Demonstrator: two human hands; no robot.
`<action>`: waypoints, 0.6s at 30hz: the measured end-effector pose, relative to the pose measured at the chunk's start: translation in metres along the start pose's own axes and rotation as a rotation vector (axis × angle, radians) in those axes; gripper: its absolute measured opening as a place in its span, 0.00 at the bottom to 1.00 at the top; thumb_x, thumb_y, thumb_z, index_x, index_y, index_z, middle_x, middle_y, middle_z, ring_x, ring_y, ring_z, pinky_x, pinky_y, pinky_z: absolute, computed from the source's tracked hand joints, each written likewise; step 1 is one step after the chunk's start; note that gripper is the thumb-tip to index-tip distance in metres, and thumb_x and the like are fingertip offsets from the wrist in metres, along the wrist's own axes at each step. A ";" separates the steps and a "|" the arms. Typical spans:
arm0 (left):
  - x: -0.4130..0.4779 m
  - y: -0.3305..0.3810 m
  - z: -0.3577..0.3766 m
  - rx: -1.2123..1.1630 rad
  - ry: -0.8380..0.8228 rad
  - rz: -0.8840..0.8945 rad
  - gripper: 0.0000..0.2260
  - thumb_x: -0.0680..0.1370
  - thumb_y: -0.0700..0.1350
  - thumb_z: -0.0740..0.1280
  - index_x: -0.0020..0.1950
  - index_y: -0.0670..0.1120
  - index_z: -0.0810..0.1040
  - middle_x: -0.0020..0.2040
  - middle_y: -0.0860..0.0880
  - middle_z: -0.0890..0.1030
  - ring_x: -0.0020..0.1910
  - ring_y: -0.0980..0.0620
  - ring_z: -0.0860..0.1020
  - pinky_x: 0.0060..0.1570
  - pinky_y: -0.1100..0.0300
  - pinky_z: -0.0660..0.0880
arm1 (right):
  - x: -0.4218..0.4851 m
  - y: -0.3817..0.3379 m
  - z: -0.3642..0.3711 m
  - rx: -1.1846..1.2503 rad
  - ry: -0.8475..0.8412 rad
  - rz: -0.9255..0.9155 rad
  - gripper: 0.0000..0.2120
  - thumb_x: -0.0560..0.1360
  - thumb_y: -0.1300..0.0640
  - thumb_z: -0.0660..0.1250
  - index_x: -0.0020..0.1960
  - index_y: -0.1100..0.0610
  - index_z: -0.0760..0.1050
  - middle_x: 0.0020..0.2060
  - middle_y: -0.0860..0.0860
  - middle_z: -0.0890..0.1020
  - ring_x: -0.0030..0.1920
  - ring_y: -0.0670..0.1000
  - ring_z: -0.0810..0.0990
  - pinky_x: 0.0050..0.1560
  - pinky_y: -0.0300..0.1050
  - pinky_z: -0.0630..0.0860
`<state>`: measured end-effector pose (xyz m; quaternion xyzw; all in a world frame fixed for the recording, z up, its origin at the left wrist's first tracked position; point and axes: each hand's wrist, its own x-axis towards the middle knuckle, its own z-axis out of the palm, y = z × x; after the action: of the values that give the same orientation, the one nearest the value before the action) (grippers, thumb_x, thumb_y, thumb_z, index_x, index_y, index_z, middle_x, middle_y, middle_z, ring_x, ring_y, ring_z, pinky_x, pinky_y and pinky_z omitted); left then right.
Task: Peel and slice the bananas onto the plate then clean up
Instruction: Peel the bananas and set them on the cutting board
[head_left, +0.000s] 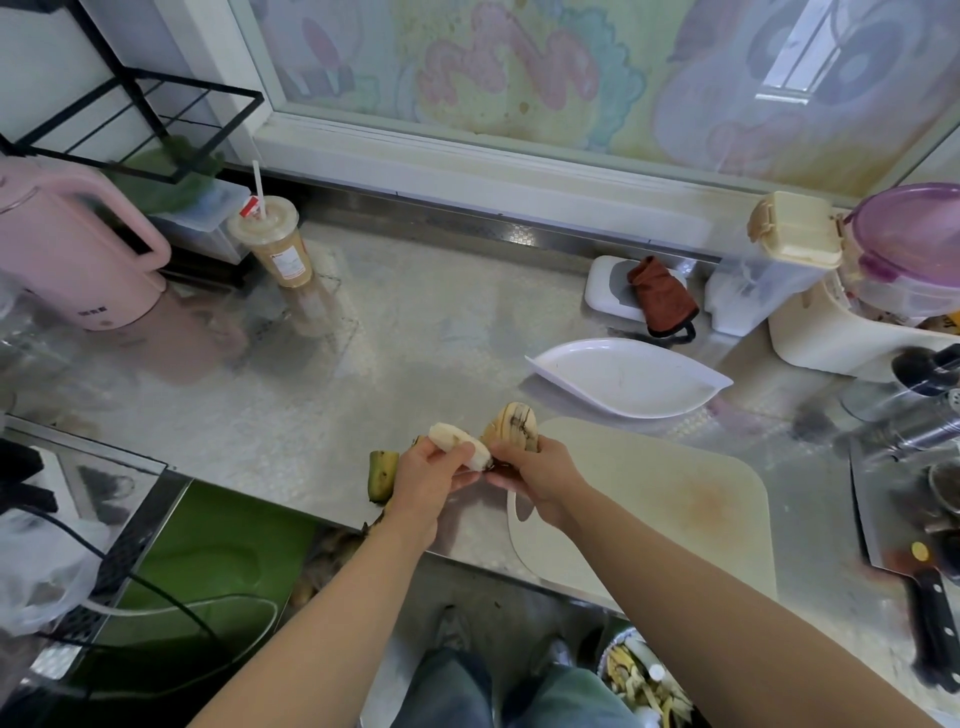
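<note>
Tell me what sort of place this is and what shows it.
Most likely a small home kitchen. A steel counter runs under a window and holds a cutting board, a white plate, a cleaver and a pink electric kettle. Both hands are peeling a banana.

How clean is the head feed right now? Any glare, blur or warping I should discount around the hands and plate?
Head view: wide-angle warping bends the window frame and stretches the forearms; the steel counter gives soft glare and mirrors the pink kettle; left hand, right hand, peeled banana and white plate read sharply; the knife at the right edge is smeared.
</note>
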<state>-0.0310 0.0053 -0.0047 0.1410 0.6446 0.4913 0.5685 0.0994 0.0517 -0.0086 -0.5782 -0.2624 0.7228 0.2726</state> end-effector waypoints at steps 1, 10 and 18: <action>0.000 0.001 0.000 -0.039 -0.001 -0.016 0.09 0.76 0.35 0.69 0.56 0.39 0.79 0.49 0.44 0.83 0.46 0.48 0.83 0.46 0.57 0.82 | -0.001 0.000 0.001 0.013 0.005 -0.017 0.09 0.73 0.65 0.70 0.52 0.66 0.78 0.47 0.61 0.83 0.42 0.56 0.85 0.43 0.43 0.83; -0.001 0.004 0.001 -0.259 -0.017 -0.109 0.09 0.77 0.35 0.67 0.57 0.41 0.76 0.49 0.41 0.81 0.48 0.45 0.82 0.46 0.54 0.82 | -0.003 0.002 -0.002 0.060 -0.039 -0.087 0.08 0.72 0.69 0.69 0.51 0.67 0.77 0.46 0.62 0.83 0.44 0.57 0.84 0.49 0.46 0.82; 0.000 0.005 -0.007 -0.359 -0.096 -0.195 0.06 0.77 0.37 0.68 0.53 0.40 0.78 0.45 0.40 0.83 0.45 0.46 0.83 0.45 0.54 0.82 | 0.002 -0.004 -0.011 0.072 -0.148 0.031 0.12 0.73 0.69 0.69 0.56 0.69 0.75 0.46 0.60 0.83 0.45 0.56 0.84 0.54 0.48 0.80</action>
<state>-0.0390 0.0045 -0.0015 -0.0025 0.5296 0.5337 0.6593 0.1105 0.0571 -0.0092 -0.5170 -0.2468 0.7768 0.2616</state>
